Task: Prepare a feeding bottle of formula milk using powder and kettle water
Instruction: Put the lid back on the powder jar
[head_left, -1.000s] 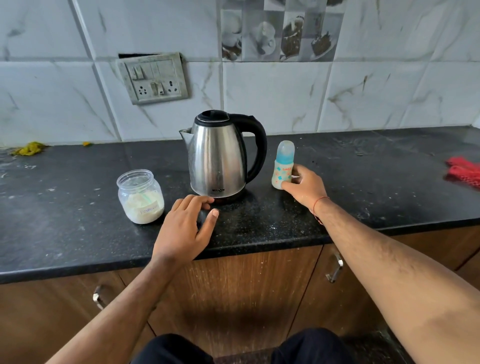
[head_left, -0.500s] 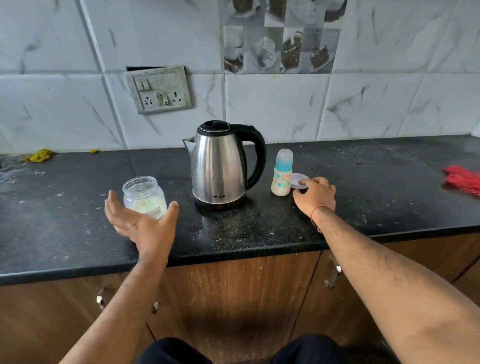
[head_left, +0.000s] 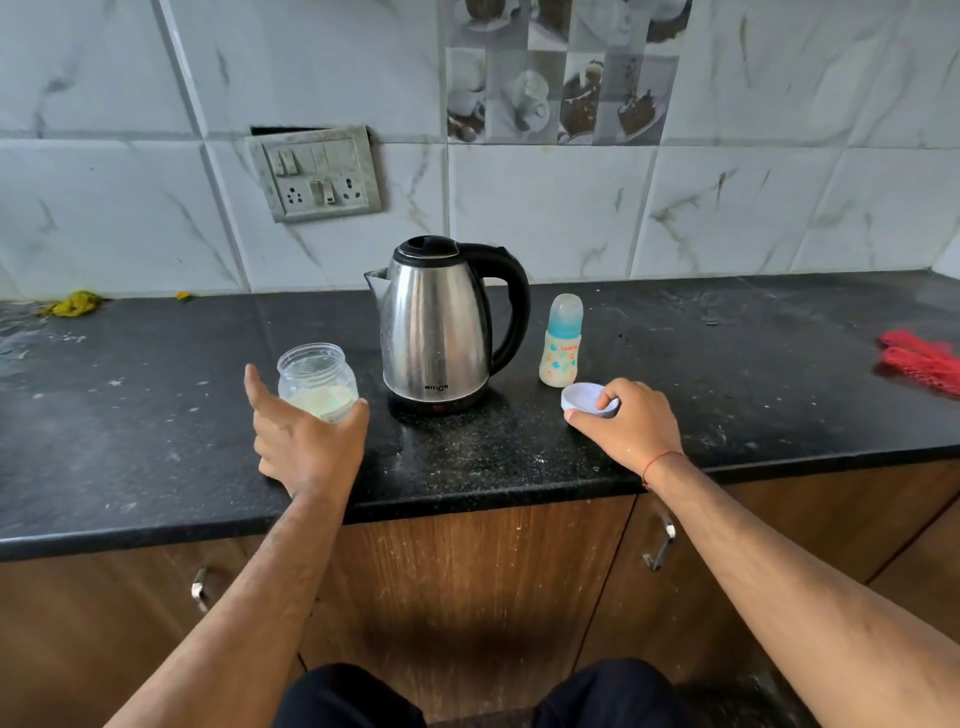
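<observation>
Left hand (head_left: 306, 441) is spread wide around the front of the open powder jar (head_left: 318, 382) on the counter (head_left: 130, 415), thumb tip touching its right side, fingers straight and not clasping. Right hand (head_left: 631, 428) pinches the white lid (head_left: 587, 397), just in front of the capped bottle (head_left: 562, 348). The kettle (head_left: 441, 325) stands upright between jar and bottle. A red cloth (head_left: 919, 364) lies far right.

This is a home kitchen: a black stone desk (head_left: 675, 426), marble wall tiles (head_left: 545, 208), an electric kettle (head_left: 436, 332) and wooden cabinets (head_left: 467, 582).
</observation>
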